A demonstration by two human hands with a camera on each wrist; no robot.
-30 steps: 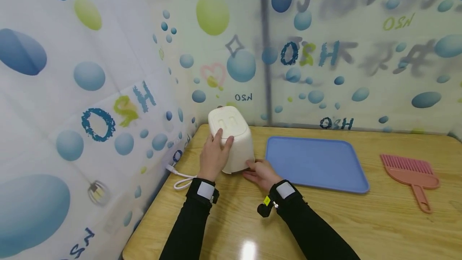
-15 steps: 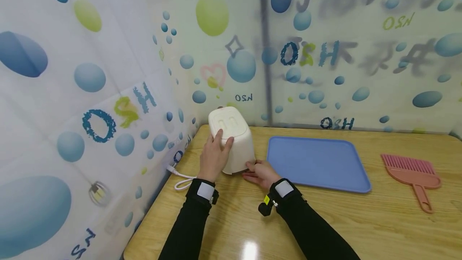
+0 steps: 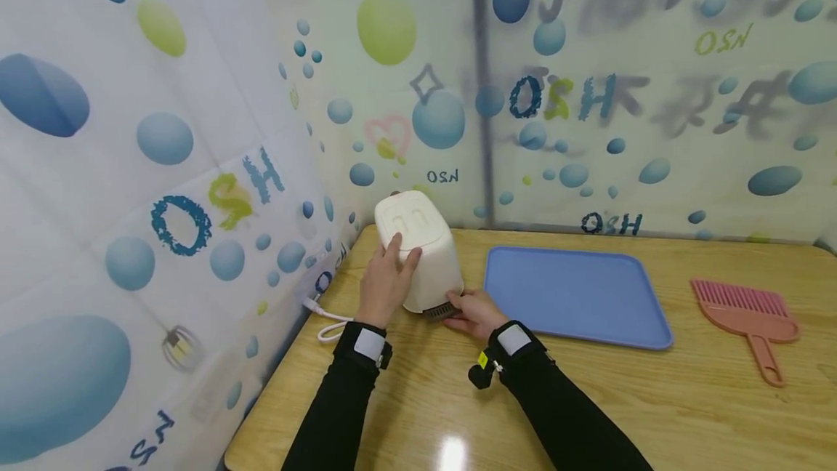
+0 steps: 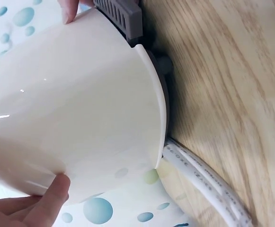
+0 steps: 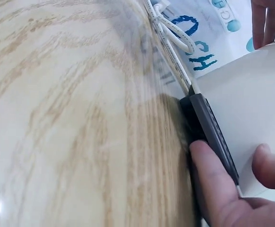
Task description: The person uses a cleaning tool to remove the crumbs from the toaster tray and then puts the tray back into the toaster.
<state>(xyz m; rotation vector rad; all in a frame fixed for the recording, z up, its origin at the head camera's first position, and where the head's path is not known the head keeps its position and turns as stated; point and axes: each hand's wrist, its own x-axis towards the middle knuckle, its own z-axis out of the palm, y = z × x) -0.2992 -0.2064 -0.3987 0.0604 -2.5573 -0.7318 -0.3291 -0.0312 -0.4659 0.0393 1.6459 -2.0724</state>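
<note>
A white toaster (image 3: 433,267) with a lidded top stands at the left of the wooden table. My left hand (image 3: 384,283) holds its upper near side, thumb and fingers spread over the corner. Low on the right, my right hand (image 3: 479,312) pinches at a dark grey ribbed crumb tray (image 3: 439,310) that sticks out from the base. In the left wrist view the grey crumb tray (image 4: 123,18) juts past the bottom edge. From the right wrist, a finger lies along the crumb tray (image 5: 212,132) and the thumb is by the white side. The toaster's far side is hidden.
A white power cord (image 3: 335,328) lies looped left of the toaster, near the patterned curtain wall (image 3: 196,296). Right of the toaster is a blue tray (image 3: 575,296). A pink dustpan-shaped comb tool (image 3: 745,318) lies farther right on the table (image 3: 588,398).
The grey ribbed crumb tray now shows out of the toaster's base, where only a thin dark edge was visible before. Both hands stay in nearly the same places.
</note>
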